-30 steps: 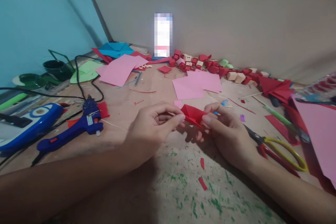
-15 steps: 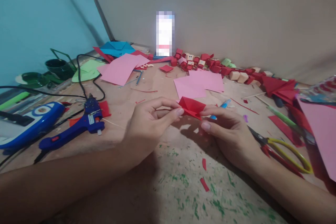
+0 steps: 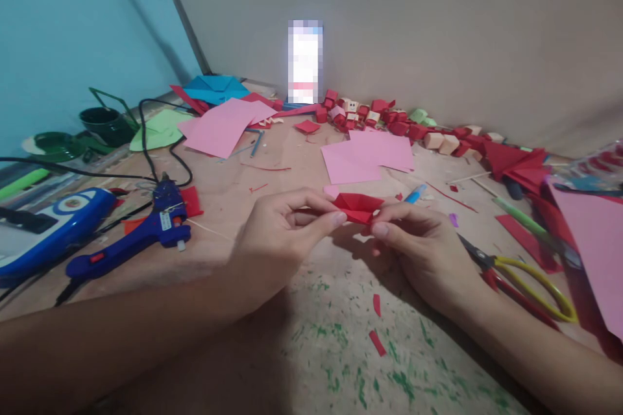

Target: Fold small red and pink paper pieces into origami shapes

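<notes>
A small piece of folded red paper (image 3: 357, 207) is held above the table between both hands. My left hand (image 3: 287, 233) pinches its left end, thumb on the near side and fingers behind. At the right end, my right hand (image 3: 418, 233) grips it between thumb and forefinger. The paper has creased flaps and looks like a shallow, narrow boat or tray shape. Fingertips cover both its ends. Just behind the right hand lies a blue pen-like object (image 3: 416, 194), partly hidden.
Scissors (image 3: 516, 279) with yellow and red handles lie right of my right hand. A blue glue gun (image 3: 131, 233) with its cord is at left. Pink paper sheets (image 3: 360, 159) lie behind the hands. Small folded paper cubes (image 3: 399, 126) line the wall beside a lit phone (image 3: 305, 61).
The red paper has tilted and flattened, its raised back flap now lower. My right thumb has moved up against its near edge, and both hands still hold it.
</notes>
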`<move>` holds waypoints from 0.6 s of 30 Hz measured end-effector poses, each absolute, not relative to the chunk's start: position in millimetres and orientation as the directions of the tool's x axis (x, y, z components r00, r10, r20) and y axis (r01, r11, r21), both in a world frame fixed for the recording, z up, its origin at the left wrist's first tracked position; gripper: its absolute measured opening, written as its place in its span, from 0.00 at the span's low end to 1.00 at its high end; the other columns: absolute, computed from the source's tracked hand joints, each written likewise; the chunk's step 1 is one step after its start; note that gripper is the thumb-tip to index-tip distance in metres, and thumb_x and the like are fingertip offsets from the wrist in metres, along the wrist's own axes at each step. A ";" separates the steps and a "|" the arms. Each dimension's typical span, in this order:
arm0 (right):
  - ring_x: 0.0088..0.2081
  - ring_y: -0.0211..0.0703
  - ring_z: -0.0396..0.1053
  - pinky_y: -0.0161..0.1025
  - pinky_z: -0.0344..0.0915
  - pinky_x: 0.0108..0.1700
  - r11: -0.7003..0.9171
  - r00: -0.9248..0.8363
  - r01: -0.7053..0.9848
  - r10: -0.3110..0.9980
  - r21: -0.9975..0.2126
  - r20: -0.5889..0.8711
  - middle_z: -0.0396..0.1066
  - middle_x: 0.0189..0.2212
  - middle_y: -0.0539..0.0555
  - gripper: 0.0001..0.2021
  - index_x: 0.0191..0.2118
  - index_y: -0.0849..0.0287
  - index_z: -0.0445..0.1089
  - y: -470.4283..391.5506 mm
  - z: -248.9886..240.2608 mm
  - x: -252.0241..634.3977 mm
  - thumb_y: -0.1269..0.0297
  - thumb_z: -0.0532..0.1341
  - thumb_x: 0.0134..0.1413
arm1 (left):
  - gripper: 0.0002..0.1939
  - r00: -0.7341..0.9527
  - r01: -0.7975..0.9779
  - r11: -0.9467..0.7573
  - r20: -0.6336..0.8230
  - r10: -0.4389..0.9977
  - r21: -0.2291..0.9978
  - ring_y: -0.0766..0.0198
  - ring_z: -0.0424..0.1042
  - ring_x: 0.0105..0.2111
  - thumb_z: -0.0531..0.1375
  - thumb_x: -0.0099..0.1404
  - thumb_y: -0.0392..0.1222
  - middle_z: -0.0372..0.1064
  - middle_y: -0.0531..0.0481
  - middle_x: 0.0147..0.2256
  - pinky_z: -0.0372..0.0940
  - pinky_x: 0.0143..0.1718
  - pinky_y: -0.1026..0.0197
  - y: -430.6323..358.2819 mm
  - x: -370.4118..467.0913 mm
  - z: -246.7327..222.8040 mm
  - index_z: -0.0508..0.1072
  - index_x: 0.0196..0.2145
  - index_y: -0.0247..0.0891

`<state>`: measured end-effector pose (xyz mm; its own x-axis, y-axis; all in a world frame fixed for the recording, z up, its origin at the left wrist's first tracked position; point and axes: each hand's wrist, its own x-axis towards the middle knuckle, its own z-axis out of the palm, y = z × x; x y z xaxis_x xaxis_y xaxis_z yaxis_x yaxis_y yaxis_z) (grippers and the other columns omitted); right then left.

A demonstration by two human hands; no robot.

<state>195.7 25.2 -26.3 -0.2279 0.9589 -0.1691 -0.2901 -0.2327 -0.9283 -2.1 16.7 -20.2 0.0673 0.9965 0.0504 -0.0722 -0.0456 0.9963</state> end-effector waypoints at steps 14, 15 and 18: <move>0.29 0.35 0.75 0.34 0.75 0.35 -0.170 -0.263 -0.310 0.961 -0.935 -0.088 0.78 0.34 0.48 0.15 0.43 0.51 0.74 23.1 -22.9 194.3 0.68 0.75 0.51 | 0.04 -0.020 0.069 -0.085 0.087 0.996 0.994 0.60 0.81 0.32 0.69 0.60 0.39 0.81 0.47 0.32 0.76 0.33 0.64 13.9 1.3 -16.2 0.80 0.30 0.36; 0.30 0.35 0.75 0.36 0.75 0.36 -0.177 -0.280 -0.319 0.956 -0.931 -0.086 0.78 0.35 0.47 0.20 0.47 0.48 0.73 23.0 -22.2 194.0 0.69 0.76 0.50 | 0.04 -0.016 0.074 -0.095 0.097 0.995 0.993 0.60 0.81 0.32 0.69 0.60 0.39 0.81 0.48 0.32 0.76 0.34 0.64 13.4 1.2 -16.7 0.80 0.30 0.36; 0.30 0.37 0.76 0.35 0.75 0.36 -0.240 -0.325 -0.304 0.936 -0.922 -0.136 0.77 0.31 0.47 0.24 0.53 0.46 0.72 22.7 -21.0 192.8 0.68 0.75 0.51 | 0.04 0.008 0.069 -0.101 0.101 0.995 0.992 0.62 0.81 0.33 0.69 0.61 0.39 0.82 0.49 0.33 0.76 0.35 0.65 11.9 0.5 -19.3 0.81 0.31 0.37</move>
